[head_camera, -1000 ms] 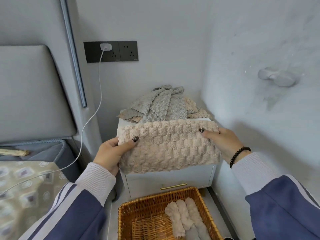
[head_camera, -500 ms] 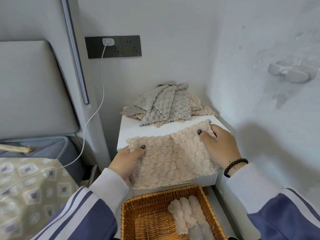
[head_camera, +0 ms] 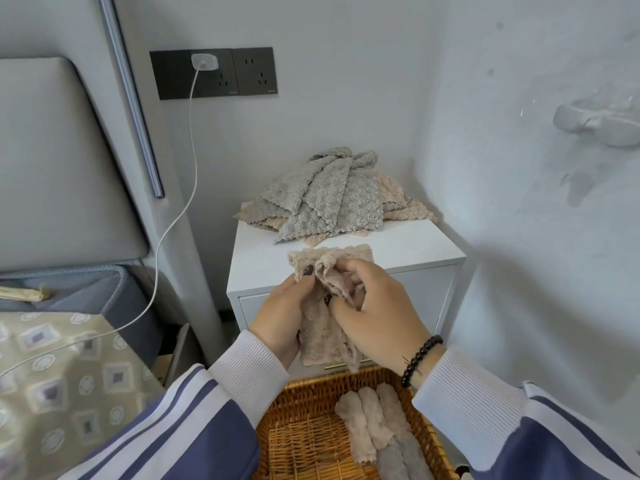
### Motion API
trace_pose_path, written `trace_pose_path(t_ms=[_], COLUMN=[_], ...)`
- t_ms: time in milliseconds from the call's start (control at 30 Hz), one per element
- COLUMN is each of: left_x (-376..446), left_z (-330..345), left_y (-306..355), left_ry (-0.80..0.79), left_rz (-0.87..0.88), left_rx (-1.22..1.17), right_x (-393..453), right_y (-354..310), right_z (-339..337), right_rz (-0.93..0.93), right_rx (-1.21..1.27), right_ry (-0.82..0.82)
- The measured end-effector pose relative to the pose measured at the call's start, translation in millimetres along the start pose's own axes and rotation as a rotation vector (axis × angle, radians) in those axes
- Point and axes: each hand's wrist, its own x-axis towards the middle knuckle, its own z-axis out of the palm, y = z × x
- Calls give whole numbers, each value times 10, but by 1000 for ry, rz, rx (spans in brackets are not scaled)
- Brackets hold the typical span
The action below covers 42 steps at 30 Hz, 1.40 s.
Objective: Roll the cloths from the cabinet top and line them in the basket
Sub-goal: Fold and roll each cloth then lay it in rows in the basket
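A beige fluffy cloth (head_camera: 323, 336) hangs folded lengthwise in front of the white cabinet (head_camera: 408, 249). My left hand (head_camera: 282, 313) pinches its upper left edge, and my right hand (head_camera: 375, 311) grips the bunched top from the right. The two hands meet above the wicker basket (head_camera: 311, 388). A pile of grey and beige cloths (head_camera: 332, 197) lies at the back of the cabinet top. Several rolled cloths (head_camera: 375, 424) lie side by side in the basket's right part.
A wall stands close on the right with a white hook (head_camera: 595, 124). A charger cable (head_camera: 180, 216) hangs from the wall socket (head_camera: 213, 72) to the left of the cabinet. A bed with a patterned cover (head_camera: 59, 372) fills the lower left.
The cloth was held spread wide over the cabinet's front edge. My hands have come together, folding it into a narrow hanging strip.
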Motion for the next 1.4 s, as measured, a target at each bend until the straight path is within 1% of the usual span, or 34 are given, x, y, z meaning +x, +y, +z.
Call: trace_pose_path(t_ms=[133,400,533,600,667,767,833,933,967,1000,1033,1067,1133,1200,1233,1267,1400], left_x=[1,-38,-56,-96,-120,-122,-103,-117,-126,-137,-143,-152,-155,-151,-152,-157,-143], left_z=[7,-35,-56,-56,-58,-80,-100,-117,-130,-141,-158,-170,-195,-213,-223,-233,-297], left_y=[-36,-70,-76,-45,-13,4,18,71,87,106,121,133,137,136,134,133,142], left_ry=[-21,-53,-82,-109,-147,-76,-9,27,32,31,30,31,43,61,66,64,55], left_rz=[10,32,-2,-36,-30,31,36,25,17,7,4,8,16,12,7,-1,-5], left_rx=[-4,29,26,-19,-77,-91,-100,-168,-206,-253,-292,-324,-360,-377,-373,-362,-215], right_x=[23,-13,-34,-38,-35,-23,-21,11,33,56,83,105,135,141,130,120,98], right_y=[2,-3,-28,-46,-55,-58,-78,-55,-32,5,40,70,131,173,187,207,220], right_z=[26,50,60,55,39,16,-3,-59,-83,-106,-130,-156,-184,-180,-175,-169,-235], right_rz=[15,29,51,72,85,81,58,15,37,87,161,248,408,504,503,477,315], right_rx=[85,219,341,461,557,634,616,379,322,298,290,307,459,635,678,670,460], right_ry=[48,87,23,-41,-105,-148,-71,156,210,228,206,147,-13,-130,-155,-161,-174])
